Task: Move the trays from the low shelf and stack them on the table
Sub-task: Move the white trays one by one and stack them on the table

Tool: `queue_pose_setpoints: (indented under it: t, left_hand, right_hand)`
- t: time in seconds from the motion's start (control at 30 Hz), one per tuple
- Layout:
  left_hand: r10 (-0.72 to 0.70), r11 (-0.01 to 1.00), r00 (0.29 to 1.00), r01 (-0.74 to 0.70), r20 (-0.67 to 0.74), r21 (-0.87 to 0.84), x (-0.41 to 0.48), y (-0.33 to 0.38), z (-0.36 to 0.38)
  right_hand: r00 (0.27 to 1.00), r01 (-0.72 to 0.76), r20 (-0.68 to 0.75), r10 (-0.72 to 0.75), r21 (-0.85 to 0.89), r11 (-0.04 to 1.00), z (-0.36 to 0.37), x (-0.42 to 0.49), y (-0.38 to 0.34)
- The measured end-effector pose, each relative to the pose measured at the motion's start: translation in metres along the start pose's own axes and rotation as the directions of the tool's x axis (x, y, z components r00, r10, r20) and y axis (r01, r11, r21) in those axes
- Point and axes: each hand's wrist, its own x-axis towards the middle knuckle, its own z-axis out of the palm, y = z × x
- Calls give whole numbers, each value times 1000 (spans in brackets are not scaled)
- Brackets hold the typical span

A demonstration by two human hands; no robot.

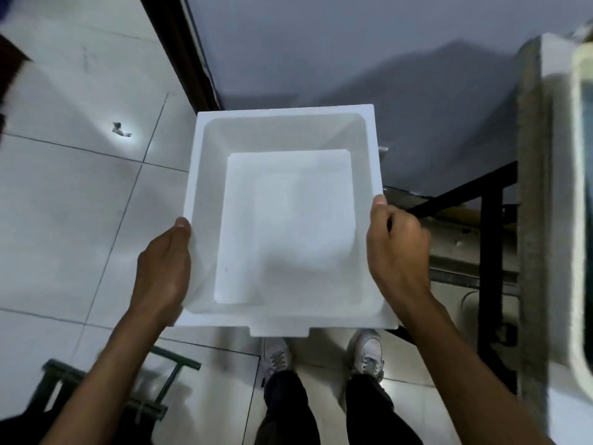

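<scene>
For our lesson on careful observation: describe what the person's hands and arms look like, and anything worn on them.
Both forearms are bare right up to the bottom edge of the picture: no sleeves show. The left hand and the right hand wear no gloves, and no rings, watch or wristband can be seen. The thumbnails are short and plain.

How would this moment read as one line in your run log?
phase: carrying | white foam tray: empty, held level above tiled floor | left hand: gripping left rim | right hand: gripping right rim

No readable text

From my feed I can make out no lettering — the white tray point(285, 216) is blank, no label or number.
</scene>
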Motion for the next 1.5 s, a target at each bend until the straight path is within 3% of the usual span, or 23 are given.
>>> queue_pose_setpoints:
  t: [0.13, 0.7, 1.0, 1.5]
  left_hand:
    - [-9, 997, 1000, 9, 8, -73, -38, 30, -26]
    - [246, 958, 966, -229, 83, -175, -176, 163, -77]
    - [336, 941, 936, -328, 110, -87, -248, 220, -21]
    - [344, 939, 915, -339, 212, -58, -299, 221, 125]
  right_hand:
    - [998, 56, -2, -56, 32, 998, -48, -19, -26]
    - [976, 177, -153, -153, 164, 970, -234, -49, -91]
    - [986, 103, -156, -62, 267, 958, -318, -35, -44]
    - [985, -25, -164, 51, 156, 987, -400, 12, 68]
